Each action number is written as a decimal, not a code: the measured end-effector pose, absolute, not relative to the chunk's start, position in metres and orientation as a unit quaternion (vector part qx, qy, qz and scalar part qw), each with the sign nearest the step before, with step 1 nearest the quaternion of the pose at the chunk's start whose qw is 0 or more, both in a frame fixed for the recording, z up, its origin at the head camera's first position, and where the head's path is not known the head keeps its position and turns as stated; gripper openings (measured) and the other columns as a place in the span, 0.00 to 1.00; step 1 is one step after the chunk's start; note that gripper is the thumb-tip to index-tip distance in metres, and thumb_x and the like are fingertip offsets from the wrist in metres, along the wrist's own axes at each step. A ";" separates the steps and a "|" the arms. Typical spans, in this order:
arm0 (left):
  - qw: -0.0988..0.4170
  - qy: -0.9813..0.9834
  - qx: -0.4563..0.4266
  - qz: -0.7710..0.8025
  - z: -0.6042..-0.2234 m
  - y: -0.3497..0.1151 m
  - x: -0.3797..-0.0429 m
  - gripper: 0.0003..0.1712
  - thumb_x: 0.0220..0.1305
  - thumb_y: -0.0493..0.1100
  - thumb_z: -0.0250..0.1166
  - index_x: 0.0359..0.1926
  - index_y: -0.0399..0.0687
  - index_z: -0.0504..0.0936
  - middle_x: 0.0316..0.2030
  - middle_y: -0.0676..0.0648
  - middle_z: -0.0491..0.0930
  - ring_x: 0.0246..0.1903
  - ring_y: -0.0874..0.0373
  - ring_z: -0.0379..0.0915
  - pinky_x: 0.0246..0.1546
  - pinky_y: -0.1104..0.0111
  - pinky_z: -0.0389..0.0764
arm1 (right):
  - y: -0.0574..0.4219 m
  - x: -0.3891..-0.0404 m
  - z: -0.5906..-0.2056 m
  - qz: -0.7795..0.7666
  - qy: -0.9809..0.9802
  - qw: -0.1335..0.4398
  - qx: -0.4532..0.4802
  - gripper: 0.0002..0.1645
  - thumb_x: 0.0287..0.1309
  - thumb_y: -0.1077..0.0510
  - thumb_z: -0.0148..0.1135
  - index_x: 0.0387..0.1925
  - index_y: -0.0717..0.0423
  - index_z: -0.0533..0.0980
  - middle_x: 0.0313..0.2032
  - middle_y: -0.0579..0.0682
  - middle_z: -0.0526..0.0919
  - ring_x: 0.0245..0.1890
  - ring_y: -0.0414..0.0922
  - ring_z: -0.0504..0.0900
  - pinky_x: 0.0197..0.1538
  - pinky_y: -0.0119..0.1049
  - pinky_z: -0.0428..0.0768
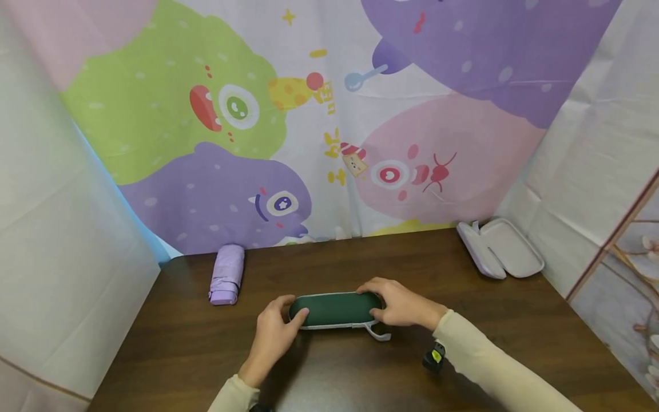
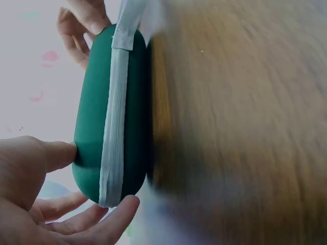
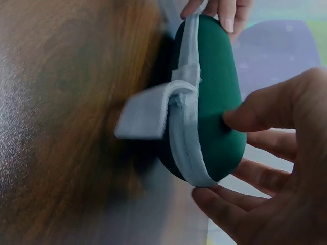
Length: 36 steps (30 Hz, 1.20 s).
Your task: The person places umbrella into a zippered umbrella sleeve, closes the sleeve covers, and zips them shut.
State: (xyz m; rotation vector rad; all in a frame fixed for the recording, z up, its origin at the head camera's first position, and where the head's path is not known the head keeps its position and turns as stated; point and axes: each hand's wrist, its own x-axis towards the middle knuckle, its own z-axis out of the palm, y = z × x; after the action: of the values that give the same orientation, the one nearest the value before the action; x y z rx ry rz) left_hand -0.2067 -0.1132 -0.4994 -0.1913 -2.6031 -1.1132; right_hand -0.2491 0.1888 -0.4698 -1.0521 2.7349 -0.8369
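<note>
A dark green zip-up glasses case with a pale zipper band lies lengthwise between the two hands, close over the brown table. My left hand grips its left end, thumb on the top face and fingers around the end. At the other end, my right hand holds it the same way, its thumb pressing the green shell. A pale strap dangles from the near right side of the case. In the left wrist view the zipper band runs along the whole side.
A folded lilac umbrella lies at the table's back left. Toward the back right sits a pale grey case, spread into two halves. Behind the wooden table hangs a cartoon-printed cloth, with white cloth walls on both sides.
</note>
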 end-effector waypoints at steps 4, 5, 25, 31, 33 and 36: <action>0.128 -0.898 -0.045 -0.417 -0.498 -0.115 -0.211 0.22 0.62 0.45 0.75 0.53 0.36 0.85 0.48 0.36 0.87 0.37 0.49 0.86 0.37 0.60 0.84 | 0.189 -0.248 -0.469 -0.278 0.895 0.059 -0.344 0.26 0.63 0.60 0.66 0.62 0.58 0.78 0.59 0.54 0.81 0.53 0.47 0.80 0.55 0.45 0.81; 0.123 -0.897 -0.042 -0.423 -0.497 -0.115 -0.212 0.22 0.62 0.45 0.74 0.53 0.35 0.85 0.48 0.35 0.87 0.38 0.48 0.86 0.38 0.59 0.84 | 0.189 -0.247 -0.469 -0.283 0.894 0.063 -0.343 0.26 0.63 0.60 0.66 0.62 0.58 0.78 0.59 0.54 0.81 0.52 0.46 0.80 0.53 0.44 0.81; 0.033 -0.883 0.011 -0.469 -0.487 -0.119 -0.243 0.28 0.68 0.44 0.69 0.62 0.30 0.79 0.54 0.28 0.83 0.32 0.46 0.89 0.33 0.63 0.86 | 0.174 -0.241 -0.473 -0.348 0.880 0.090 -0.311 0.29 0.62 0.53 0.73 0.61 0.63 0.79 0.53 0.56 0.84 0.41 0.43 0.81 0.43 0.33 0.82; 0.013 -0.866 0.034 -0.498 -0.484 -0.119 -0.249 0.30 0.68 0.43 0.68 0.65 0.30 0.77 0.57 0.27 0.81 0.30 0.47 0.88 0.29 0.70 0.83 | 0.163 -0.236 -0.473 -0.359 0.880 0.078 -0.301 0.30 0.59 0.53 0.76 0.58 0.66 0.80 0.52 0.58 0.85 0.47 0.46 0.84 0.48 0.44 0.86; 0.007 -0.867 0.037 -0.497 -0.483 -0.118 -0.250 0.32 0.68 0.43 0.68 0.66 0.29 0.75 0.60 0.27 0.78 0.43 0.43 0.87 0.40 0.64 0.86 | 0.159 -0.235 -0.473 -0.358 0.881 0.072 -0.299 0.30 0.59 0.52 0.76 0.58 0.66 0.81 0.51 0.59 0.85 0.47 0.47 0.84 0.48 0.45 0.86; 0.002 -0.871 0.035 -0.491 -0.481 -0.116 -0.252 0.36 0.66 0.44 0.69 0.69 0.27 0.71 0.65 0.27 0.74 0.62 0.36 0.76 0.60 0.51 0.79 | 0.153 -0.233 -0.475 -0.351 0.887 0.062 -0.294 0.31 0.58 0.51 0.77 0.57 0.66 0.81 0.50 0.59 0.86 0.47 0.46 0.84 0.47 0.42 0.86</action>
State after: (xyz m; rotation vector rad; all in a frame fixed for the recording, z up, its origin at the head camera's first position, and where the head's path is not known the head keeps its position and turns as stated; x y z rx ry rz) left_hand -0.2515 -0.1162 -0.4811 0.1097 -2.7316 -1.5394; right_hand -0.2332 0.1532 -0.4754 -0.8880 2.6802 -1.0622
